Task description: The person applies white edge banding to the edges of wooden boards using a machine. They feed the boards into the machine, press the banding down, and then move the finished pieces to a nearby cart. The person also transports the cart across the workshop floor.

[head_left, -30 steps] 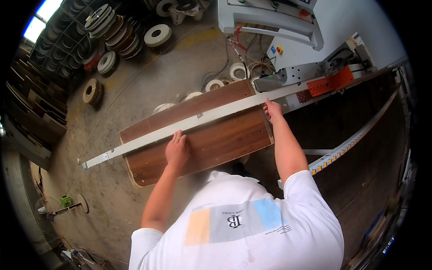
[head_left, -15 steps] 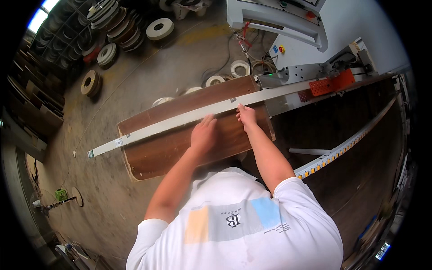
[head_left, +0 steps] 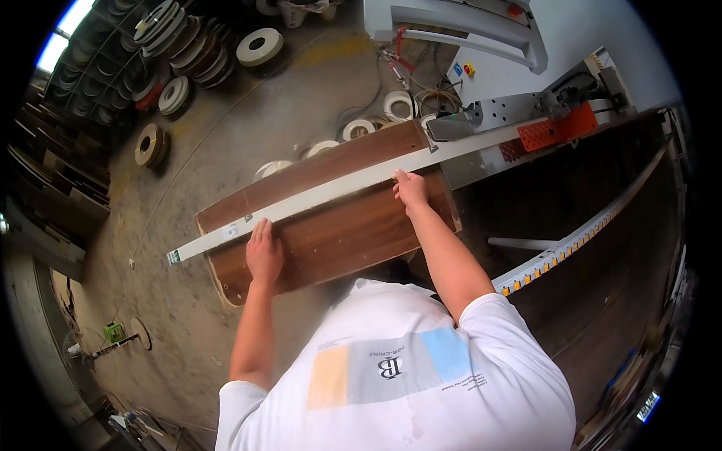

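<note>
A long, narrow white strip of board (head_left: pixel 323 189) lies aslant over a brown wooden panel table (head_left: pixel 331 244). Its left end, bearing a green sticker, juts past the table; its right end runs into the machine's feed beside a perforated orange guard (head_left: pixel 553 134). My left hand (head_left: pixel 265 255) touches the strip's near edge toward the left, fingers stretched out and thumb out of sight. Farther right, my right hand (head_left: pixel 411 190) is closed, its fingertips pinching the near edge of the strip. A pale label (head_left: pixel 230 231) sticks to the strip near my left hand.
The grey-white machine (head_left: pixel 496 83) stands at the far right, with cables on the floor beside it. A curved rail with yellow rollers (head_left: pixel 553 261) runs along the right. Rolls of edge banding (head_left: pixel 259 46) lie and stand stacked beyond the table. Boards lean at far left.
The white strip has slid to the right, toward the machine. My left hand has moved left along its near edge, while my right hand has stayed in nearly the same place.
</note>
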Tool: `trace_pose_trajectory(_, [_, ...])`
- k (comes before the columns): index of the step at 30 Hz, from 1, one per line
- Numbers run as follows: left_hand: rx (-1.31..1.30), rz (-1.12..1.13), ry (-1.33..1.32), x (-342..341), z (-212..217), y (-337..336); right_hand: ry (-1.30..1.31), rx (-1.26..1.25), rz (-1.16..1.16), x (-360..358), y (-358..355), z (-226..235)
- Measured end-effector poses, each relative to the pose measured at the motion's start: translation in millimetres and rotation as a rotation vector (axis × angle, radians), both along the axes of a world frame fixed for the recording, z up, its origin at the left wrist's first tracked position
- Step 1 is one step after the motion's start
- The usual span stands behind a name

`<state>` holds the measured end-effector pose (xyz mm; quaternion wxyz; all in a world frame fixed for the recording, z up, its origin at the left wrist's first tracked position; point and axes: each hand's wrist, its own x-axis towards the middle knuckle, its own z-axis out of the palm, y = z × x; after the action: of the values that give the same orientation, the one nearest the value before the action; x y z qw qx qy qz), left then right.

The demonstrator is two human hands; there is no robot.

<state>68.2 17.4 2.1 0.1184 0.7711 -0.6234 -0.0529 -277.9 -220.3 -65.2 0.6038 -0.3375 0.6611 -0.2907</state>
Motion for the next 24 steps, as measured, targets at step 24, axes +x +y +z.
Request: trace_pose_trajectory(24, [-0.009, -0.29, 0.142, -112.7, -16.3, -75.8, 0.187, -0.025, -0.145, -55.7, -35.1, -6.2])
